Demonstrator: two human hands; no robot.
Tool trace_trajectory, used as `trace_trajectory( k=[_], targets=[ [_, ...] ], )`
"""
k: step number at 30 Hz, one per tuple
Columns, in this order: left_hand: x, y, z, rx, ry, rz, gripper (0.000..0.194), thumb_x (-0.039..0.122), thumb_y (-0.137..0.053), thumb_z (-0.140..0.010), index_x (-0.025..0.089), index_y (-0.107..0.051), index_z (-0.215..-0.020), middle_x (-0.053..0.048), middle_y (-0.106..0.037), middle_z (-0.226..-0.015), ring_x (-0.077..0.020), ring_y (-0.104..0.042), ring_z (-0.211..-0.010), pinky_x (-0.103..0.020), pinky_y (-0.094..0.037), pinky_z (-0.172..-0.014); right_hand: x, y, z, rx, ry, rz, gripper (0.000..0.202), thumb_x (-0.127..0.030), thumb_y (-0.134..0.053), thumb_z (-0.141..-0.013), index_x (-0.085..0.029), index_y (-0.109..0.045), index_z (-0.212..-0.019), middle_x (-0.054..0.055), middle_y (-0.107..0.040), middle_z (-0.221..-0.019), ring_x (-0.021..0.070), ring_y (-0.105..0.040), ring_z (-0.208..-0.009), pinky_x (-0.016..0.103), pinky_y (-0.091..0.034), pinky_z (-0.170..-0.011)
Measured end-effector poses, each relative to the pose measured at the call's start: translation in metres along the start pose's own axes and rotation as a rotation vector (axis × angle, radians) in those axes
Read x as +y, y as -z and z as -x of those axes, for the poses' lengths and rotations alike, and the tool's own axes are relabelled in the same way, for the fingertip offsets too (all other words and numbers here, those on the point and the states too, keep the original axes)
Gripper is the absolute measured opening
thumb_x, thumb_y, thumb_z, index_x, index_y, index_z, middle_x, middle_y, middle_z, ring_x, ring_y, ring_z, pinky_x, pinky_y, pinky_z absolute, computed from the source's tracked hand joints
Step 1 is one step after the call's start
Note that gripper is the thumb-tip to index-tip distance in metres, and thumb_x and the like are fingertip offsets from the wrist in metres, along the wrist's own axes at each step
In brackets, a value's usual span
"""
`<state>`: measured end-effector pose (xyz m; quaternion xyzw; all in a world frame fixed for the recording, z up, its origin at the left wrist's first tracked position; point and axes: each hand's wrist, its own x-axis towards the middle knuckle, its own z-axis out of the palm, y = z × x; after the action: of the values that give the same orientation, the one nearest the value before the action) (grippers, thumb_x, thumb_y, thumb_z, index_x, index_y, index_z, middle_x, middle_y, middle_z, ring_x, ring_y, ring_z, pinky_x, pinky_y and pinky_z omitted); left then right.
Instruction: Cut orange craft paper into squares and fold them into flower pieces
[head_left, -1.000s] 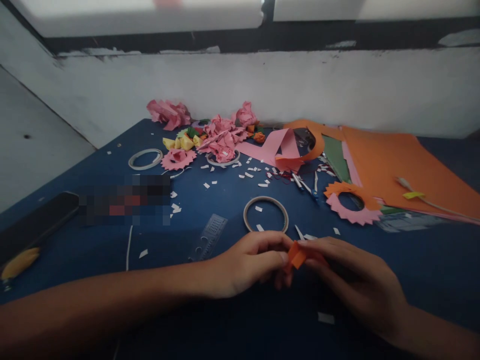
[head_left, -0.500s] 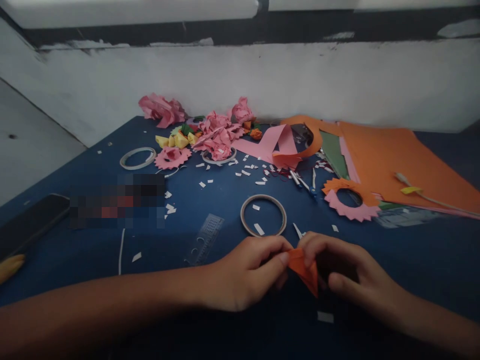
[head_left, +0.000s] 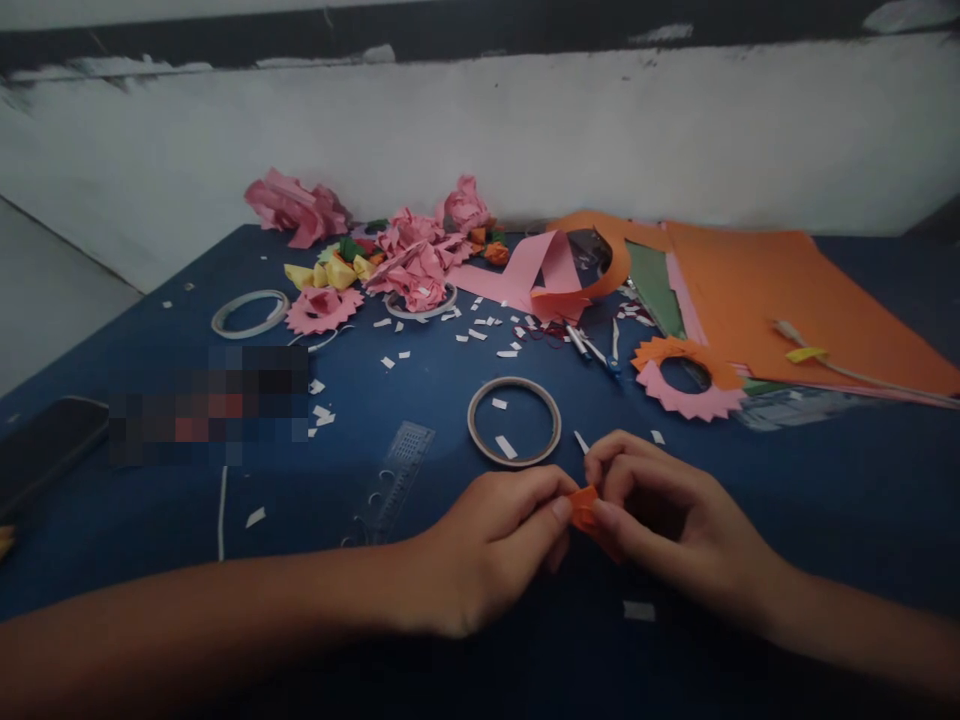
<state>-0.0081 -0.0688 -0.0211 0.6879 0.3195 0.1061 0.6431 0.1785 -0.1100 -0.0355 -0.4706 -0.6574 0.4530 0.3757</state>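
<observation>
A small folded piece of orange paper is held between both hands near the front of the blue table. My left hand pinches its left end between thumb and fingers. On the right side, my right hand grips it with the thumb in front and the fingers bent behind, hiding much of the paper. Just beyond the hands lies a roll of tape with paper scraps inside its ring. A thin white pointed thing shows beside my right fingers. To the left rests a clear plastic stencil ruler.
Crumpled pink paper, yellow folded pieces and a second tape roll lie at the back left. A pleated orange and pink ring and orange sheets are on the right. White scraps are scattered about the table.
My right thumb has come up onto the orange paper, and less of the paper shows now. My left hand keeps its pinch. The whole view has shifted slightly.
</observation>
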Motion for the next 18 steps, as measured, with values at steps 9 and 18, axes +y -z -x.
trace_trajectory(
  k=[9,18],
  targets=[
    [-0.0068,-0.0037,-0.0022,0.025,-0.023,0.125,0.030,0.033,-0.033,-0.094,0.014,-0.055,-0.089,0.001,-0.050,-0.062,-0.0105,-0.046,-0.057,-0.023,-0.036,-0.055,0.0002,-0.0050,0.0031,0.089,0.042,0.124,0.024,-0.027,-0.051,-0.086,-0.017,-0.052,-0.065,0.004,-0.050,-0.085,0.0096,-0.056,-0.075,0.017,-0.044,-0.055],
    [-0.0057,-0.0077,-0.0041,0.040,-0.031,0.340,0.026,0.034,-0.036,-0.091,0.013,-0.048,-0.099,0.001,-0.050,-0.059,-0.0115,-0.047,-0.054,-0.023,-0.038,-0.053,0.0000,-0.0056,0.0009,0.084,0.038,0.143,0.025,-0.027,-0.051,-0.086,-0.017,-0.053,-0.063,0.005,-0.049,-0.089,0.0108,-0.056,-0.079,0.018,-0.048,-0.059]
  ],
)
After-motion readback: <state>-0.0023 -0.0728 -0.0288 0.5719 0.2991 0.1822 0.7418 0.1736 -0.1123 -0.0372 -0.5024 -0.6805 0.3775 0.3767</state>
